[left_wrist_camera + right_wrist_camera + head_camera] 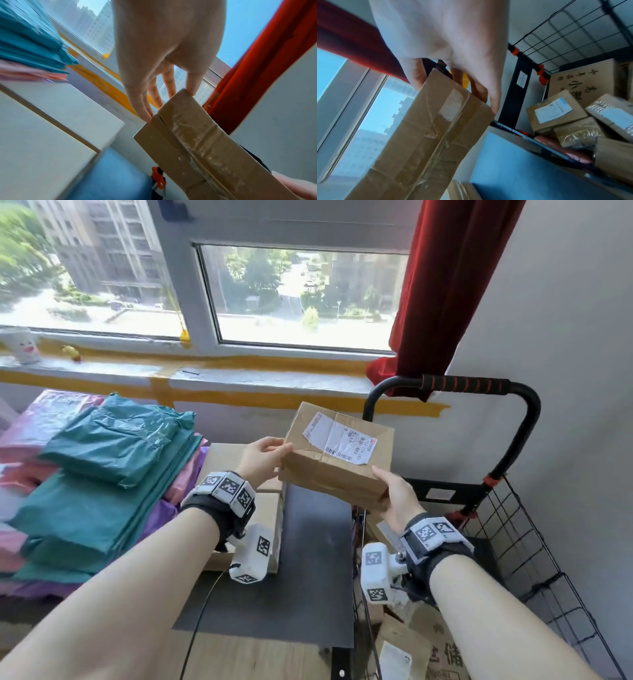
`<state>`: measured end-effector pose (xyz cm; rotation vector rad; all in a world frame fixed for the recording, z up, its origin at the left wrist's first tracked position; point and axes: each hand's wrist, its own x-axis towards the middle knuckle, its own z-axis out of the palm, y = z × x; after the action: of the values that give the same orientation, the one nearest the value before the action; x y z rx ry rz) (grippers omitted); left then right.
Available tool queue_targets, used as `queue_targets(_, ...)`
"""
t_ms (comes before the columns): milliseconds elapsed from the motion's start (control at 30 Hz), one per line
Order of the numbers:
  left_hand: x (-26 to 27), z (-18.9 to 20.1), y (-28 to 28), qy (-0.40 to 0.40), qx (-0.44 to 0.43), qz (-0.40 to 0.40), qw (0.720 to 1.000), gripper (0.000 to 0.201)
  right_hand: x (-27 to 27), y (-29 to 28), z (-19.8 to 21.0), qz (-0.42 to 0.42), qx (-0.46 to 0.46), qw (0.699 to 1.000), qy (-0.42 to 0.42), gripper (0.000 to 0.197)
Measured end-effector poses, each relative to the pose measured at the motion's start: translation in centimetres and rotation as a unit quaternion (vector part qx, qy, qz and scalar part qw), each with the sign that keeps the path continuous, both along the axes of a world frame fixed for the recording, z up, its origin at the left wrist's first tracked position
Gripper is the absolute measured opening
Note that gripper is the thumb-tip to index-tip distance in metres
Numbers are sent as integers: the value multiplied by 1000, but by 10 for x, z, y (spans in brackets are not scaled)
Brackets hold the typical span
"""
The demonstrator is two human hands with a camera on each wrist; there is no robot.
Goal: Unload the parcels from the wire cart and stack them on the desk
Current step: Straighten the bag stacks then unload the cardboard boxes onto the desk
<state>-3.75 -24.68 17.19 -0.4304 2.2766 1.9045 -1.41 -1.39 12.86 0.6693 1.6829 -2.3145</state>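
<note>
The left hand pinches the left end of the brown box, held in the air between bench and cart; the right hand cups its near right corner. It looks stiff, probably light, best held by opposite ends. Glossy tape, white label on top.

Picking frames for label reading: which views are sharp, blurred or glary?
Head view: sharp brown cardboard box, blown-out window. Left wrist view: blurred teal mailer bags, bluish cast. Right wrist view: soft, smeared, box labels unreadable.
</note>
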Motion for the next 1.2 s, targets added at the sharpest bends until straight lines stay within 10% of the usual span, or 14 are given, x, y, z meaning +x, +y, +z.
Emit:
queue_targets(267, -6, -39, -113, -19, -49, 158, 986, 16, -35, -118, -14, 84, 57, 995, -11, 34)
queue_targets(433, -8, -51, -150, -30, -56, 183, 981, 17, -55, -154, -24, 121, 93, 988, -9, 71)
queue_targets(600, -15, -66, -173, -38, -84, 194, 977, 16, -57, -174, -25, 131, 103, 986, -7, 46)
queue_targets(833, 0, -43, -163, 40, -95, 151, 983, 36, -55, -182, -25, 143, 130, 981, 15, 65)
queue_targets(1200, -1, 23, -70, 139, -188, 25, 972, 28, -21, -78, 26, 74, 168, 983, 4, 38)
